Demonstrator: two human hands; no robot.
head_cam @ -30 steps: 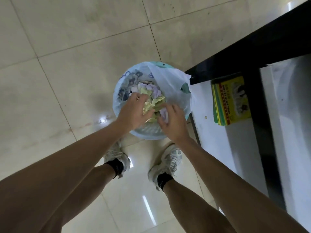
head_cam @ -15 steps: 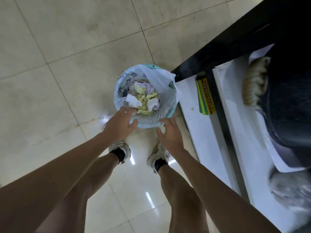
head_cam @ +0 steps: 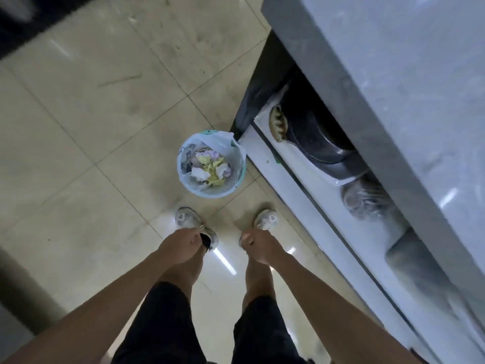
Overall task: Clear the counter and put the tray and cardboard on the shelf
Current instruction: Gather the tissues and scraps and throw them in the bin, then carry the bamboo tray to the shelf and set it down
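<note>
A small light-blue waste bin (head_cam: 237,179) lined with a plastic bag stands on the tiled floor, filled with crumpled yellow, white and purple paper (head_cam: 211,168). My left hand (head_cam: 181,244) and my right hand (head_cam: 259,245) hang well below the bin in the picture, above my shoes, with fingers curled in and nothing visible in them. The grey counter top (head_cam: 393,88) runs down the right side. No tray or cardboard can be made out in this view.
Under the counter a white shelf (head_cam: 296,185) holds a dark round pot (head_cam: 315,137), a clear plastic-wrapped item (head_cam: 364,200) and a grey roll (head_cam: 417,264). A dark post (head_cam: 252,101) stands beside the bin. Beige floor tiles (head_cam: 91,127) spread to the left.
Both hands have pulled back from the bin and left the crumpled paper inside. The view has risen, so the bin looks smaller and the counter top now shows.
</note>
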